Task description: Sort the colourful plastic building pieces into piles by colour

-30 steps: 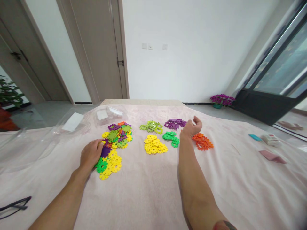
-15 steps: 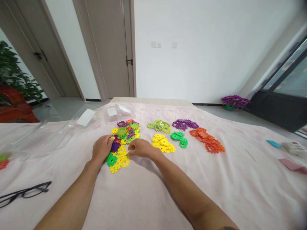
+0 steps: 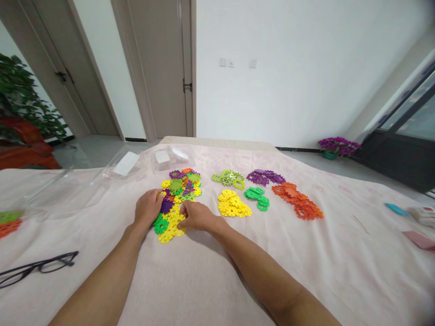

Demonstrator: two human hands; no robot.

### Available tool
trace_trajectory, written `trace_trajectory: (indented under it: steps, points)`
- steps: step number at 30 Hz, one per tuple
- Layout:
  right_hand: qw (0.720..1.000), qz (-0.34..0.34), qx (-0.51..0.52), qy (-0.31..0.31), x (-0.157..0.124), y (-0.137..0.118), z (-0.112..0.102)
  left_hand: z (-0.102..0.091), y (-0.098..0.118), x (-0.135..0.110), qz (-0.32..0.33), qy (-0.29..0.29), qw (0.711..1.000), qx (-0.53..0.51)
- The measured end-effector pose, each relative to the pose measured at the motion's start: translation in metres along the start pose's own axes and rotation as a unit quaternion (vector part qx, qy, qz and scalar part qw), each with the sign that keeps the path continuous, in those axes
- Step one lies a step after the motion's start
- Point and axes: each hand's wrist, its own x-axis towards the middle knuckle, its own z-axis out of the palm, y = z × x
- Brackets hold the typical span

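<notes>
On the pale pink cloth (image 3: 200, 280), in front of us and a bit to the left, lies a mixed pile (image 3: 174, 216) of flat flower shapes: yellow, green, light green, purple and orange. Our left hand (image 3: 148, 206) lies curled on its left edge, with the fingertips partly hidden, so we cannot tell if it holds a piece. Our right hand (image 3: 195, 215) is at the right edge, thumb and finger bent close together by the yellow ones. We cannot tell if it pinches one.

To the right we see five heaps, each one colour: a yellow heap (image 3: 234, 204), a green heap (image 3: 257, 198) just beside it, a light green heap (image 3: 228, 177) and a purple heap (image 3: 265, 177) behind, and a long orange heap (image 3: 298, 200) farthest right. We think a good part is done, since many pieces lie colour by colour, but plenty are left mixed up by our hands, with lots of yellow at the near end.

Farther out, clear plastic boxes (image 3: 126, 163) and black glasses (image 3: 50, 265) lie to our left.
</notes>
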Motion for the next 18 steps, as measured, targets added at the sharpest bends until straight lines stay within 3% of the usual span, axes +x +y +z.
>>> trace_trajectory:
  steps: [7, 12, 18]
  points:
    - [0.999, 0.022, -0.024, -0.032, -0.003, -0.005, -0.003, -0.002, 0.002, -0.001, -0.001, -0.002, 1.000, 0.007]
    - [0.992, -0.009, -0.100, -0.079, -0.009, -0.015, -0.009, -0.001, 0.000, 0.000, -0.004, -0.004, 1.000, 0.012]
    - [0.993, -0.007, -0.096, -0.068, -0.010, -0.017, -0.006, 0.000, -0.001, 0.000, -0.001, -0.001, 1.000, 0.013]
